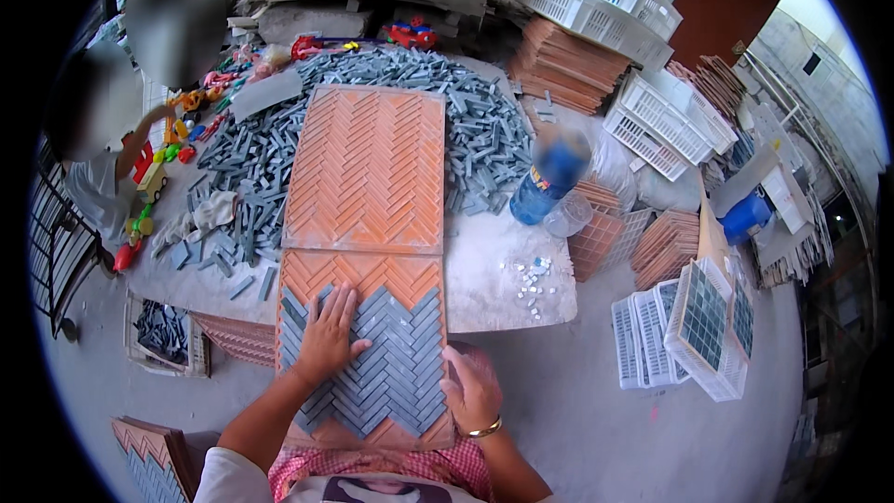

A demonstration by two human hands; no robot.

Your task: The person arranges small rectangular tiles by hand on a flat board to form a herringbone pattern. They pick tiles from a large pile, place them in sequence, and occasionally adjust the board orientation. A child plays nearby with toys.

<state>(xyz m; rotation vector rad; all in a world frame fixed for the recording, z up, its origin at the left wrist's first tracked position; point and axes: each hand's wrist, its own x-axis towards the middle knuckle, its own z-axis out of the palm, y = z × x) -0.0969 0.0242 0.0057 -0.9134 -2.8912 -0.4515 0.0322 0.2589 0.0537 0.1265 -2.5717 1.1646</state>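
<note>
An orange herringbone mould tray (391, 270) lies in front of me, its near end over my lap. Grey strip tiles (391, 354) fill its middle in a zigzag, while orange slots show bare at both ends. My left hand (326, 335) rests on the tiles at the tray's upper left, fingers stretched out and holding nothing. At the right edge, my right hand (472, 391) grips the tray, with the thumb side showing and the other fingers partly hidden. Beyond it, a second orange mould tray (365, 168) without tiles lies end to end with the first.
Loose grey strip tiles (484, 130) heap around the far tray. A blue bottle (545, 191) and small pale chips (533, 279) sit on the table's right. White crates (712, 363) stand at right. A person (102, 149) is at far left near plastic toys (152, 183).
</note>
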